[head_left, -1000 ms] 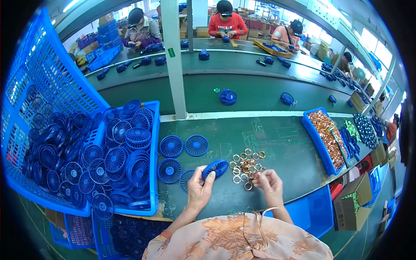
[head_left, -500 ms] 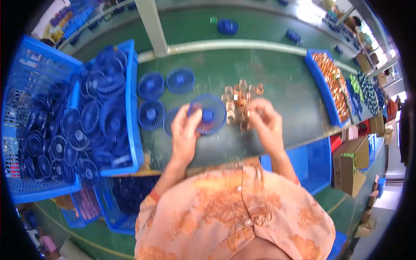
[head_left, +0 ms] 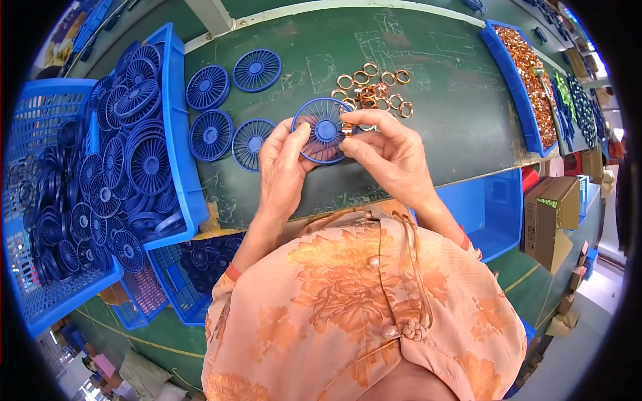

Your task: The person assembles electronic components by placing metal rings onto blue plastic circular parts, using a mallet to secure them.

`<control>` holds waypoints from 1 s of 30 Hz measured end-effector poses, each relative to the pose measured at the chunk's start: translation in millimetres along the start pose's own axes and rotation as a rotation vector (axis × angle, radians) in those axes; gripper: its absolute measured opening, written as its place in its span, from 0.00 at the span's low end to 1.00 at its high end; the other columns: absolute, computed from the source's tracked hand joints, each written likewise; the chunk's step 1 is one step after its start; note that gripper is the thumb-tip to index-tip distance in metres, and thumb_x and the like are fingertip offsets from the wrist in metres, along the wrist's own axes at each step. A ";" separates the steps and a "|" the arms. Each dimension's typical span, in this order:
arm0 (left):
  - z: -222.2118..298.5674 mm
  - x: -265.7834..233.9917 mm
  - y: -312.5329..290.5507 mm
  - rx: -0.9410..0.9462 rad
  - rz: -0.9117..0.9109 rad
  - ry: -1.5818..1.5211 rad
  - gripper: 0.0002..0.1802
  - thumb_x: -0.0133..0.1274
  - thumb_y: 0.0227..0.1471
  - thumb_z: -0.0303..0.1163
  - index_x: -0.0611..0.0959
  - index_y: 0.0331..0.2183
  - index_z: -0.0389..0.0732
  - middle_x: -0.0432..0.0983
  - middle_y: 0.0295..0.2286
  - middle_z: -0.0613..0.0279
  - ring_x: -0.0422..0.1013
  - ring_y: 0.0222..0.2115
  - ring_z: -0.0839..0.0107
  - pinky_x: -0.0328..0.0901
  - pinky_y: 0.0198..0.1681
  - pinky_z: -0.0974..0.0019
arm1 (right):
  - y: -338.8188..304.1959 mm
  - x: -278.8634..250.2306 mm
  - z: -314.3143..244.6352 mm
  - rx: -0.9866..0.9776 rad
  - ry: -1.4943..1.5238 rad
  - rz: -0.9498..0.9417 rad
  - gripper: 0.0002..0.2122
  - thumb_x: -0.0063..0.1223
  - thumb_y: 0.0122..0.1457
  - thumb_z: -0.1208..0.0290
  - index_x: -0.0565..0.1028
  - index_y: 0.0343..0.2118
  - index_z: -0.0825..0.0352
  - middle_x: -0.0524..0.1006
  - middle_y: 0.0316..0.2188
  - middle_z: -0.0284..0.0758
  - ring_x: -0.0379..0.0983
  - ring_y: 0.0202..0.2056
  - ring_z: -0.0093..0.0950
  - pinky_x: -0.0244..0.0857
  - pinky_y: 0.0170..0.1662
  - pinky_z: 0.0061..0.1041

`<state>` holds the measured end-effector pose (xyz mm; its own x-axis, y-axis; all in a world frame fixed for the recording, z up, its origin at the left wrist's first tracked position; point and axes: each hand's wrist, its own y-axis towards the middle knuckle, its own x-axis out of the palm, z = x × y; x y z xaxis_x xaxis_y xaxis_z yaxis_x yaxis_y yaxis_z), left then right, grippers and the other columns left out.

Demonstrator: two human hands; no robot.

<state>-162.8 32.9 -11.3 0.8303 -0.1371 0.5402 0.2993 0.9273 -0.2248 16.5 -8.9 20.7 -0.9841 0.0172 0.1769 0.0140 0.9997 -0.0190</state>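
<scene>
Over the green tabletop my left hand (head_left: 283, 155) grips the left rim of a round blue plastic fan grille (head_left: 326, 129), its spokes and solid hub facing up. My right hand (head_left: 384, 152) pinches a small copper-coloured ring (head_left: 347, 129) between thumb and fingers at the grille's right edge. Just beyond lies a loose pile of copper-coloured rings (head_left: 374, 95). Left of my hands, several more blue grilles rest flat on the table, the nearest one (head_left: 254, 144) close beside my left hand.
A blue crate (head_left: 179, 127) heaped with grilles stands at the left, beside a larger mesh basket (head_left: 57, 87). At the far right is a blue tray (head_left: 503, 77) full of copper pieces. A blue bin (head_left: 485, 210) and a cardboard box (head_left: 550, 212) sit below the table's right edge.
My right hand has come from the ring pile to the grille's right edge, bringing a copper ring. My left hand still holds the grille. The view has tilted downward.
</scene>
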 end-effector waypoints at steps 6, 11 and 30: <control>-7.9 3.5 -1.3 0.038 -0.006 0.048 0.13 0.48 0.69 0.33 0.77 0.47 0.34 0.80 0.41 0.58 0.80 0.39 0.73 0.78 0.45 0.66 | 7.5 6.5 0.0 -0.318 -0.458 0.048 0.15 0.64 0.58 0.82 0.79 0.50 0.71 0.81 0.40 0.35 0.80 0.38 0.21 0.77 0.40 0.20; -8.9 6.5 -4.3 0.079 -0.018 0.052 0.13 0.49 0.69 0.34 0.76 0.48 0.34 0.80 0.41 0.58 0.79 0.40 0.75 0.78 0.45 0.67 | 10.4 3.7 6.1 -0.460 -0.664 0.068 0.14 0.68 0.55 0.80 0.81 0.45 0.69 0.82 0.40 0.38 0.81 0.36 0.25 0.78 0.38 0.23; -10.3 5.2 -8.7 0.066 -0.064 0.135 0.13 0.51 0.69 0.35 0.79 0.47 0.35 0.81 0.37 0.63 0.78 0.35 0.81 0.77 0.37 0.74 | 7.9 -3.8 4.3 -0.513 -0.850 0.022 0.12 0.70 0.53 0.76 0.85 0.41 0.66 0.80 0.36 0.38 0.80 0.36 0.34 0.76 0.39 0.31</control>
<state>-156.2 20.5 -14.9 0.8675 -0.2386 0.4366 0.3262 0.9353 -0.1372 19.5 -1.2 15.7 -0.7796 0.2190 -0.5867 -0.0889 0.8886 0.4499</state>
